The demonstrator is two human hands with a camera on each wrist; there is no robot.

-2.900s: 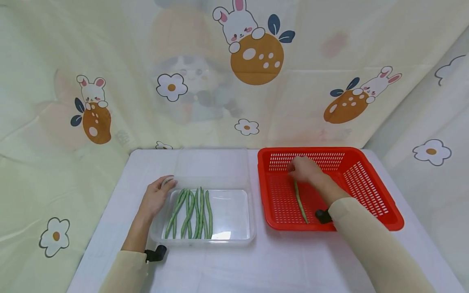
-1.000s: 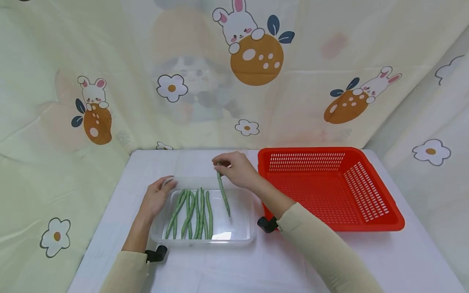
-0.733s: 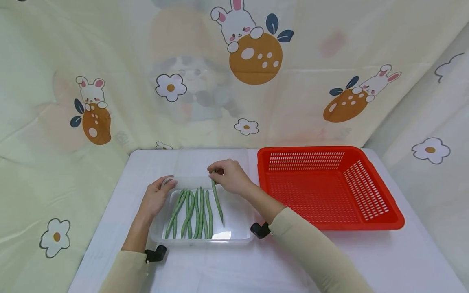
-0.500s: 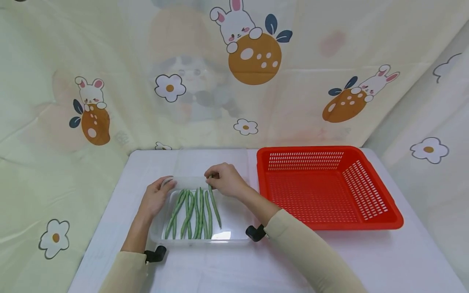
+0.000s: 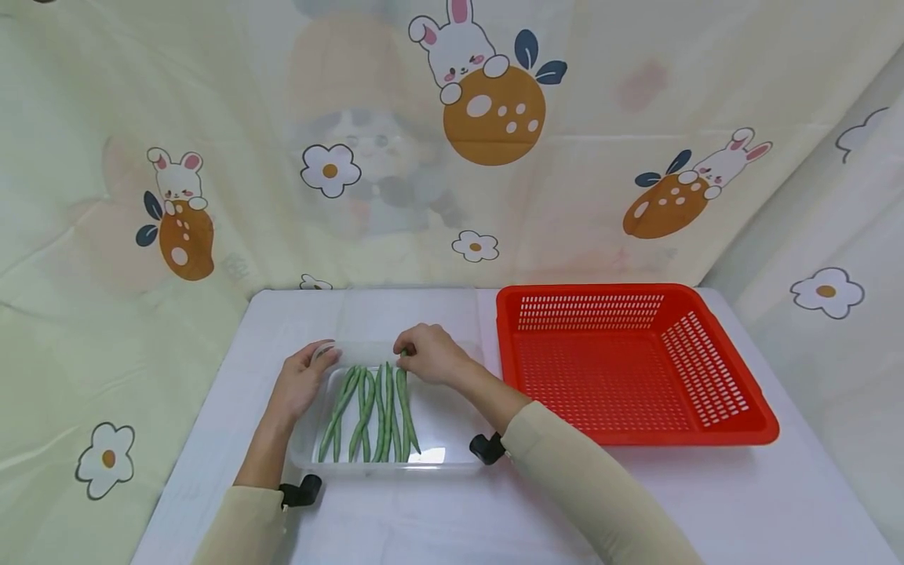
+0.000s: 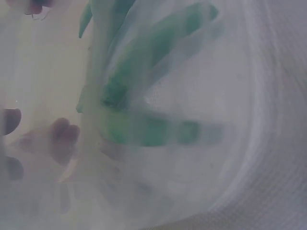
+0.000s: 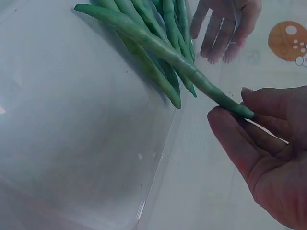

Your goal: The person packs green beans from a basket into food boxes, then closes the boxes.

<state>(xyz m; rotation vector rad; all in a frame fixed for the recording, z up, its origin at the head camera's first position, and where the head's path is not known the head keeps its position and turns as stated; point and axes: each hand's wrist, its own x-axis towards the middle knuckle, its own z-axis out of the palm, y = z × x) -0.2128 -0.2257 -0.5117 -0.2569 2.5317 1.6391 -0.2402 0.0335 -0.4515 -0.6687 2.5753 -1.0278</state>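
In the head view a clear plastic box holds several green beans lying lengthwise in its left half. My left hand grips the box at its back left corner. The right hand pinches one more green bean by its far end, between thumb and fingertips. That bean slants down into the box and overlaps the rightmost beans. From the right wrist, the straight fingers of my left hand show through the clear wall. The left wrist view is blurred by the box wall, with beans showing through it.
A red slotted plastic basket stands on the white table right of the box. A patterned curtain hangs behind the table. Black wrist cameras sit at both sleeves.
My right hand has taken a bean from the red basket, carried it left over the box and lowered it beside the other beans. The left hand stays on the box corner.
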